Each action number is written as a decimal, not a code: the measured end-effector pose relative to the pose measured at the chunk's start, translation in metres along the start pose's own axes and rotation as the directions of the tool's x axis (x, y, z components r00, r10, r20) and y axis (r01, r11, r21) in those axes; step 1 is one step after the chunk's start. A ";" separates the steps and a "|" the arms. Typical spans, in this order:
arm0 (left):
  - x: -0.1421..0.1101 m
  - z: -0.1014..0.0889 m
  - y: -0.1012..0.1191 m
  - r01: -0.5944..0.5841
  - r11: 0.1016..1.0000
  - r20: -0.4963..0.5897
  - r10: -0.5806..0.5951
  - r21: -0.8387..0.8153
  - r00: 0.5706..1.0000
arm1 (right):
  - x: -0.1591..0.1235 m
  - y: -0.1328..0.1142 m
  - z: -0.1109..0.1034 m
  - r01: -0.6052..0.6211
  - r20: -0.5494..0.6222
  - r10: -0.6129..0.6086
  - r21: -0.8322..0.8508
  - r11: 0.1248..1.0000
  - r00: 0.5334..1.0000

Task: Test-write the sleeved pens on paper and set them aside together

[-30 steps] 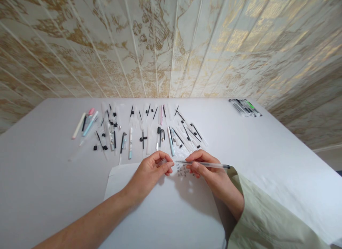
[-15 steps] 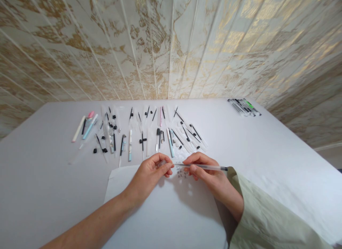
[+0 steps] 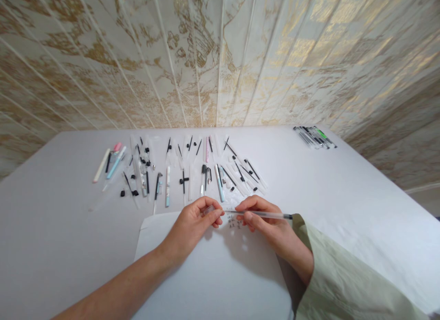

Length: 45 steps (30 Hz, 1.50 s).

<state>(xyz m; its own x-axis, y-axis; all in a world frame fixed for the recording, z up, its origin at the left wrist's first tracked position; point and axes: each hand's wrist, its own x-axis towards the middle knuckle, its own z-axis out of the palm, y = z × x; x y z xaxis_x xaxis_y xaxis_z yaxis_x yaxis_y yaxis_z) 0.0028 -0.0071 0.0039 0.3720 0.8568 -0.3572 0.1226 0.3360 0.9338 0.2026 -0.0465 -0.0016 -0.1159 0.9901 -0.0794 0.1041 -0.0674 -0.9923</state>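
Between the fingers of my right hand point(image 3: 263, 219) lies a slim clear pen point(image 3: 273, 215) with a black end. Its tip points left, close to the fingertips of my left hand point(image 3: 201, 217). My left hand is closed in a pinch around a small clear piece, perhaps a pen cap point(image 3: 209, 210), mostly hidden by the fingers. Both hands are just above a white sheet of paper point(image 3: 206, 283) that bears a few small rows of dark handwriting point(image 3: 235, 223) under the pen tip.
Beyond the paper, pen parts are spread over the white table point(image 3: 68, 246): clear barrels, dark refills point(image 3: 183, 184), black caps point(image 3: 123, 193) and a blue pen point(image 3: 219, 183). A pile of assembled pens point(image 3: 314, 137) lies at the far right. A patterned wall point(image 3: 206, 58) rises behind.
Almost nothing differs. Both hands hold the same pose, with the pen tip still close to my left fingertips.
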 end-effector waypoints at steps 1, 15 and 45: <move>0.000 0.000 0.000 -0.002 1.000 -0.003 0.002 0.001 1.000 | 0.000 0.000 0.000 0.001 0.002 -0.001 0.000 1.000 1.000; 0.000 0.001 0.000 0.015 1.000 -0.006 -0.016 -0.026 1.000 | 0.001 0.001 0.002 -0.004 -0.003 0.004 0.005 1.000 1.000; -0.001 0.004 -0.010 -0.058 0.996 0.008 0.057 0.071 0.998 | 0.004 0.008 0.006 -0.132 0.032 0.128 0.338 0.932 0.991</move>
<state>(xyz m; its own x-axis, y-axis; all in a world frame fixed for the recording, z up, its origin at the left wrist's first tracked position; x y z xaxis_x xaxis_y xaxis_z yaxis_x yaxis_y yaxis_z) 0.0044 -0.0131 -0.0047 0.3858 0.8715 -0.3027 0.1656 0.2574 0.9520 0.1974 -0.0440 -0.0100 -0.1335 0.9687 -0.2091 -0.2214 -0.2348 -0.9465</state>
